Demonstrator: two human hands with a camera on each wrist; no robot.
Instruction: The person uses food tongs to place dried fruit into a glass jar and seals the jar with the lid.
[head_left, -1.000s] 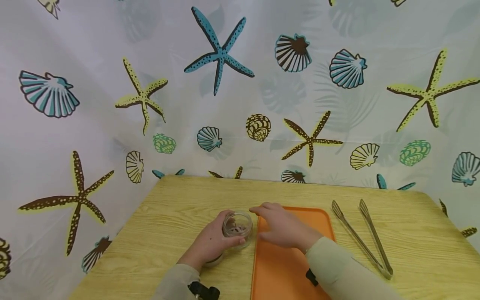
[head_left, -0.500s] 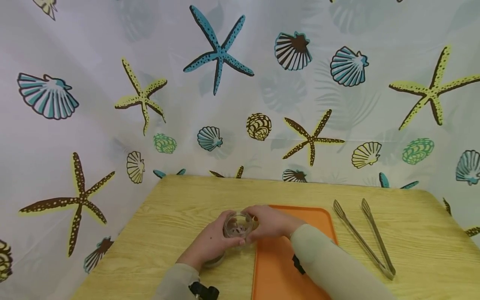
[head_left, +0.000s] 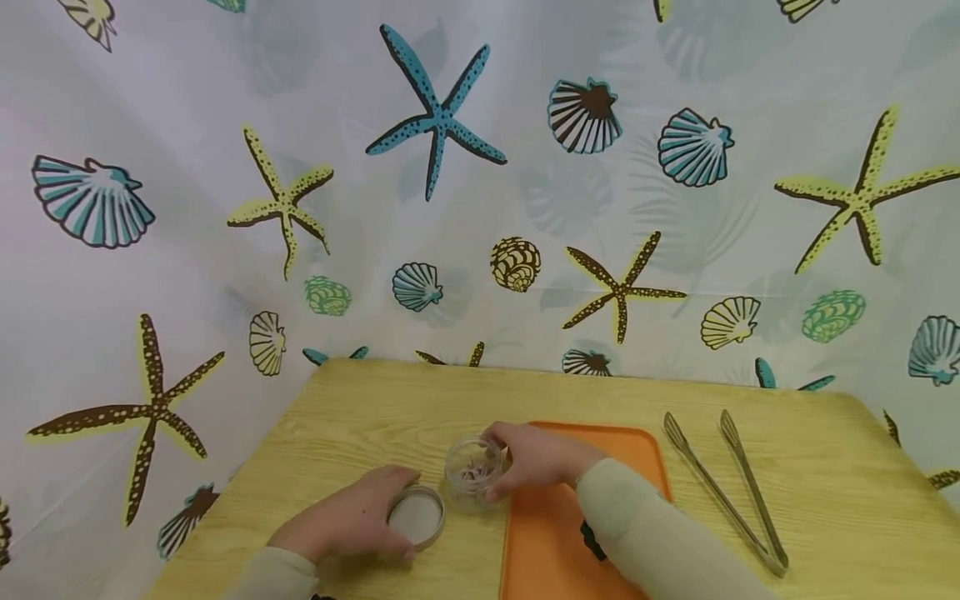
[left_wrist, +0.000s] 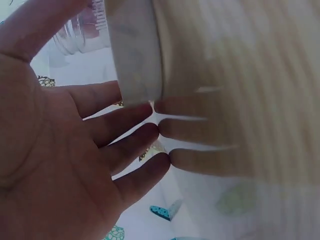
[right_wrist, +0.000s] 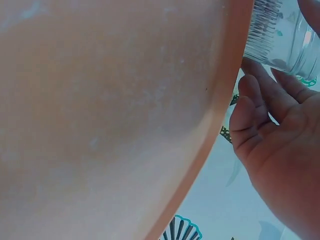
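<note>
My right hand (head_left: 540,457) grips a small clear glass jar (head_left: 472,471) from its right side, thumb in front and fingers behind. The jar stands uncovered on the table with small thin pinkish pieces in it. In the right wrist view, the jar's glass (right_wrist: 292,45) shows between thumb and fingers. Just left of the jar lies a round lid (head_left: 417,518), flat on the table. Around that lid my left hand (head_left: 352,517) is spread, thumb on the near side. The left wrist view has the lid's side (left_wrist: 135,55) close to the extended fingers, their tips at the tabletop.
An orange tray (head_left: 551,542) lies right of the jar, beneath my right forearm. Metal tongs (head_left: 738,492) lie spread on the wooden table (head_left: 390,400) farther right. Behind and at the left hangs a curtain (head_left: 480,192) printed with starfish and shells.
My right hand came leftward from over the tray and took hold of the jar. My left hand let go of the jar and moved left and nearer, to the lid.
</note>
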